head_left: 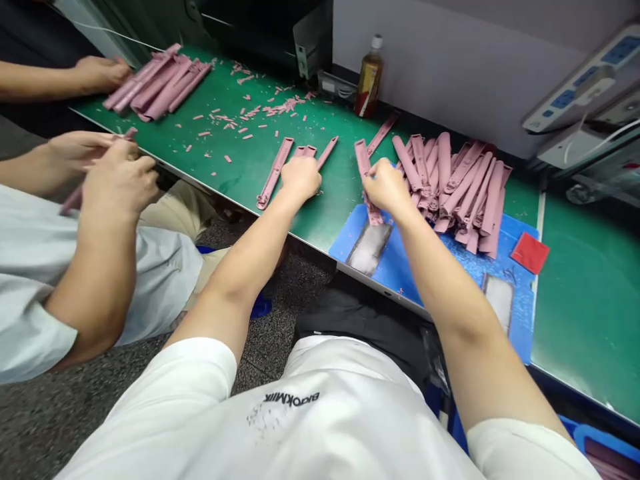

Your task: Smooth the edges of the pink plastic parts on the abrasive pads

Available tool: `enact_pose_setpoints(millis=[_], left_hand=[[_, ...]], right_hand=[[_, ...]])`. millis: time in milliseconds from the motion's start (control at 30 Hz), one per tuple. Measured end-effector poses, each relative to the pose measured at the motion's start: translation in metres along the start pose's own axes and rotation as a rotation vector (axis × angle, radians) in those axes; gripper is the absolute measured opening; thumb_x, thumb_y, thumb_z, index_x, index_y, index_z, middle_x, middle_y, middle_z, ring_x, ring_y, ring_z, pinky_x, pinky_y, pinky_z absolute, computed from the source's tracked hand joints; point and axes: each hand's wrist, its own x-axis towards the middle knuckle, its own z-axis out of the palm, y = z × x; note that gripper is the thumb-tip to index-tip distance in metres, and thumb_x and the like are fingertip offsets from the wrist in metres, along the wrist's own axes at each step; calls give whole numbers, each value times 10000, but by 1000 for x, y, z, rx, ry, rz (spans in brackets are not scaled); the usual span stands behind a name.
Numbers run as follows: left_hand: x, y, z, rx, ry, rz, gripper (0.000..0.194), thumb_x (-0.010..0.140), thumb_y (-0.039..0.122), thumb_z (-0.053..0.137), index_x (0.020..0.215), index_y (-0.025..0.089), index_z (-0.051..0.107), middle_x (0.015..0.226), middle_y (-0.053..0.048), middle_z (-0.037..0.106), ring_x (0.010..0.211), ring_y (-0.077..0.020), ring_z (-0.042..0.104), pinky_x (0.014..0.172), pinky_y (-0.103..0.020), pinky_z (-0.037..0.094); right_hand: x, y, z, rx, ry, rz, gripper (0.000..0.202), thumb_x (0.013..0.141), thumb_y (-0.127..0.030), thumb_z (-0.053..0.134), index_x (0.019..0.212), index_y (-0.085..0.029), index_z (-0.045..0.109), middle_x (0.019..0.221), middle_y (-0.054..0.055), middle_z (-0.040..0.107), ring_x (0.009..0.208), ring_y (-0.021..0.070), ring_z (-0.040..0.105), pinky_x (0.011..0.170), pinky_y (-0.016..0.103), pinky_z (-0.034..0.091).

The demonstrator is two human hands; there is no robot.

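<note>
My left hand (pixel 301 177) is over the green bench with its fingers closed around pink plastic strips (pixel 327 153); the fingers hide part of them. Left of it, another long pink strip (pixel 275 175) with small fittings lies flat. My right hand (pixel 386 185) pinches a long pink plastic strip (pixel 361 159) that tilts down, its lower end near the grey pad (pixel 370 247) on the blue mat (pixel 350 230). Behind that hand, one more pink strip (pixel 384 133) lies on the bench. To the right is a heap of pink plastic strips (pixel 465 180).
A co-worker's hands (pixel 117 173) hold a pink piece at left. Another person's hand (pixel 103 72) touches a pink stack (pixel 160 83). Pink scraps (pixel 285 107) litter the green bench (pixel 590 287). A bottle (pixel 369 77), power strip (pixel 583 83) and red square (pixel 530 253) are about.
</note>
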Motion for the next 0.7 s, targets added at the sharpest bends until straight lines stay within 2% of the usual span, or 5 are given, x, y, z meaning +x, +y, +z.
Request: enact_pose_setpoints(millis=[67, 167, 300, 433, 700], left_hand=[[-8, -9, 8, -292, 121, 84, 170, 1068, 290, 805, 1154, 151, 854, 1298, -223, 844, 1419, -439, 765, 1278, -551, 620], [-40, -4, 19, -997, 228, 227, 382, 1072, 589, 863, 1151, 232, 752, 1070, -106, 791, 1086, -309, 823, 985, -412, 707], [-100, 41, 27, -1586, 103, 287, 631, 1062, 871, 783, 1231, 275, 662, 838, 4, 608, 631, -173, 621, 567, -310, 503], [-134, 82, 42, -1644, 16, 373, 715, 1028, 910, 842, 921, 244, 601, 658, 66, 355, 467, -98, 402, 466, -302, 306], [-153, 109, 79, -1526, 264, 428, 546, 940, 705, 889, 932, 263, 569, 641, 77, 386, 435, -102, 306, 423, -289, 260]], right_hand=[[-52, 25, -35, 229, 159, -18, 385, 1145, -439, 808, 1423, -186, 729, 929, 75, 782, 1007, 340, 833, 1084, 550, 685], [-139, 52, -80, 581, 328, -58, 352, 1062, -554, 867, 1229, -270, 744, 810, -8, 700, 723, 233, 735, 782, 416, 685], [-218, 80, -113, 914, 658, -38, 259, 963, -499, 841, 985, -300, 678, 635, -79, 515, 424, 138, 412, 400, 282, 374], [-257, 120, -130, 789, 908, -64, 517, 977, -598, 862, 771, -301, 492, 594, -83, 359, 431, 118, 333, 385, 275, 308], [-300, 162, -116, 610, 830, 79, 776, 947, -889, 892, 699, -281, 479, 538, -71, 405, 436, 107, 377, 430, 272, 365]])
